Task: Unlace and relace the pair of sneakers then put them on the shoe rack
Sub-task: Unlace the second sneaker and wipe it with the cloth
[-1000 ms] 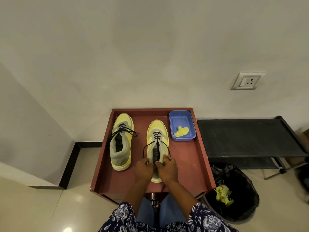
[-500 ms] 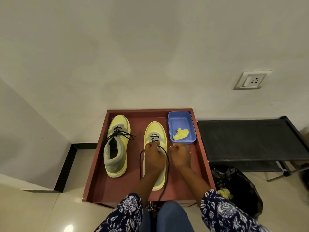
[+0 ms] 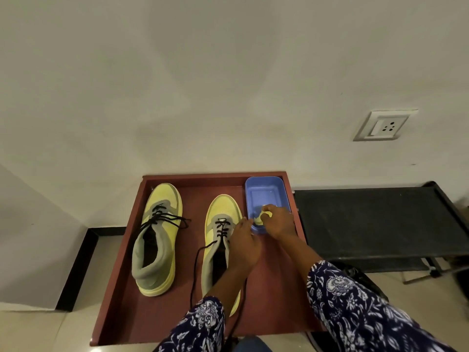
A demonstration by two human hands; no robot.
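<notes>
Two yellow and grey sneakers stand toes-away on a red-brown tray table (image 3: 121,295). The left sneaker (image 3: 158,237) is laced with black laces. The right sneaker (image 3: 220,240) has its black lace (image 3: 196,265) loose, trailing down both sides. My left hand (image 3: 245,246) rests over the right edge of this sneaker's tongue, fingers pointing to the blue tub. My right hand (image 3: 276,221) reaches into the blue tub (image 3: 264,190) and pinches the yellow crumpled piece (image 3: 258,218) there. The black shoe rack (image 3: 368,219) stands to the right.
A white wall rises right behind the table, with a socket plate (image 3: 384,125) at upper right. A black bin bag (image 3: 355,275) sits on the floor under my right arm, mostly hidden. Pale floor tiles show at left.
My right hand moved forward from beside the sneaker into the blue tub and took hold of the yellow piece. My left hand slid from the laces to the sneaker's right side.
</notes>
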